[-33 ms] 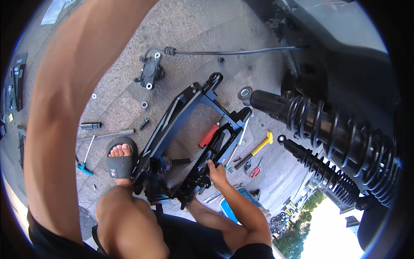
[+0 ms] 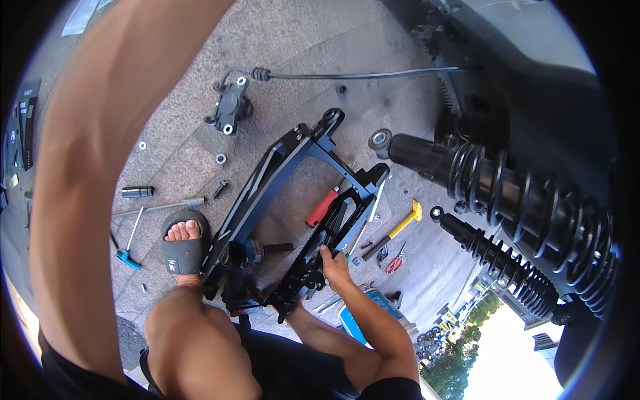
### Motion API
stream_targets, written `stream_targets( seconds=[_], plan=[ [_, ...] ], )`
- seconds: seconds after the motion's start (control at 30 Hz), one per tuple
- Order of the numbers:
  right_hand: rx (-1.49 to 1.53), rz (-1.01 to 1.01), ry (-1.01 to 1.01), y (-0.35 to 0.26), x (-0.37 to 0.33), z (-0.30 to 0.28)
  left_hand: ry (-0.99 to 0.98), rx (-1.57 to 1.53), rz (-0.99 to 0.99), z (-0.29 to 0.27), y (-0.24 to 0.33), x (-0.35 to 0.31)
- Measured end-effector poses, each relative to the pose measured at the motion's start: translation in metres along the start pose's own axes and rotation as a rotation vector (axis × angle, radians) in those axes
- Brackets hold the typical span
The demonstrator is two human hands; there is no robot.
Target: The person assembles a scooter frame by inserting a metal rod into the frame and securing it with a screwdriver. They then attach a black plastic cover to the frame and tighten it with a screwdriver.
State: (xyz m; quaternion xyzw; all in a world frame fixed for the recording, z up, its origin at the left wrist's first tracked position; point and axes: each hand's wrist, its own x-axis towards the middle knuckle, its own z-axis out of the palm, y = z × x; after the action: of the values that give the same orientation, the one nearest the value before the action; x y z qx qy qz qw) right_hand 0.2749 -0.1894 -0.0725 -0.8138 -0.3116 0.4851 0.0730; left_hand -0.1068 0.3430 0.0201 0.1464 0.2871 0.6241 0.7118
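The black forked frame (image 2: 265, 181) stands between the person's legs, its two lugged ends pointing up and away, near the eye of the larger shock absorber (image 2: 493, 177) but seemingly apart from it. The right hand (image 2: 337, 270) has its fingers wrapped on the frame's right rail, thumb along the top; the left hand is out of view, so its fingers' state cannot be told. Holding the frame well probably means a firm, low grip, both rails kept level, and fingers clear of the brackets. The red-handled tool (image 2: 322, 208) showing in the frame's opening could snag if the frame tilts.
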Motion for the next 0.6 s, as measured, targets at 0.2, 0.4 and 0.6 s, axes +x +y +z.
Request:
stream_targets(
  seconds=[0.2,0.4,0.6],
  plan=[
    [0.005,0.049,-0.053,-0.012,-0.005,-0.001,0.084,0.214,0.025,0.004,-0.004,-0.004],
    [0.053,0.216,-0.089,-0.027,-0.007,-0.003,0.188,0.211,-0.049,0.008,0.003,-0.004],
    [0.401,0.138,0.067,-0.018,0.01,0.014,0.225,0.147,-0.05,0.004,-0.003,0.002]
  ],
)
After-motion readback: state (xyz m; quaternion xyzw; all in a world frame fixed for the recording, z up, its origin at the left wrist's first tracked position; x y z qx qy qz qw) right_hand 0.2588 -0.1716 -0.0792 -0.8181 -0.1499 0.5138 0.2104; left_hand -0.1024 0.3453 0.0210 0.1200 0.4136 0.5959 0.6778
